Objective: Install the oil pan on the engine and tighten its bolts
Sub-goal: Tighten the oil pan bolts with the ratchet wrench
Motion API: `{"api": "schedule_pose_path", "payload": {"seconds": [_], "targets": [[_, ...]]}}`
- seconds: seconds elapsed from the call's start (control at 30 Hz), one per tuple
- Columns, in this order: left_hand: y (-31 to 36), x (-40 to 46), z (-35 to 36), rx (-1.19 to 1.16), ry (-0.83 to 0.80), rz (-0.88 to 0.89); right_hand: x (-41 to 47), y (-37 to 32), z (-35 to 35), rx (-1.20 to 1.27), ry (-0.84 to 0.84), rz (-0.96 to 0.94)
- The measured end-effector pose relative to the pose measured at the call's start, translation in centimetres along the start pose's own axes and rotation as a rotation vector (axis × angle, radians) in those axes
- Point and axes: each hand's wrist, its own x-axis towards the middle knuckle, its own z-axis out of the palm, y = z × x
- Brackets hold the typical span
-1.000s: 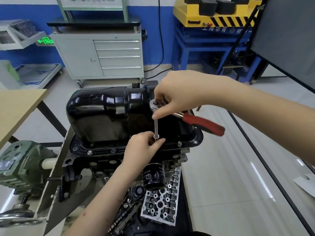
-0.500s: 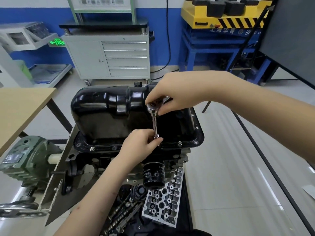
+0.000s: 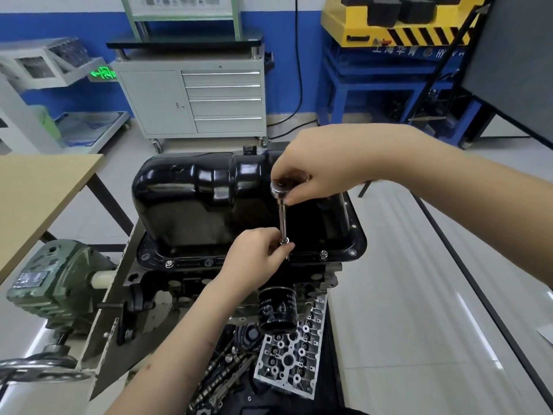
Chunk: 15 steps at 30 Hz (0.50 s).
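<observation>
Am looking at glossy black pan, chrome ratchet showing silver in my hands. Black filter wearing white print. Green gearbox, tan table, grey cabinet, blue wall, yellow-black striped rack.

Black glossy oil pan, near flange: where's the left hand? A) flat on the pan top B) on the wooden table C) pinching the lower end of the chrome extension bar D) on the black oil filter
C: the left hand pinches the lower end of the chrome extension bar at the flange of the black glossy oil pan, while the right hand holds the ratchet head on top.
</observation>
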Motion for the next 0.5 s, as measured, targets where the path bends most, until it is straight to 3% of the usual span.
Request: {"api": "schedule_pose_path", "payload": {"seconds": [0.17,0.37,0.5], "targets": [[-0.2,0.1,0.1,-0.021,-0.015,-0.012,0.1,0.6,-0.1,0.053,-0.017,-0.044],[0.4,-0.5,1.3,-0.109,0.108,-0.111,0.4,0.5,0.5,-0.079,0.004,0.117],[0.5,-0.5,1.8,-0.12,0.143,-0.115,0.1,0.1,0.6,-0.049,0.018,0.101]]}}
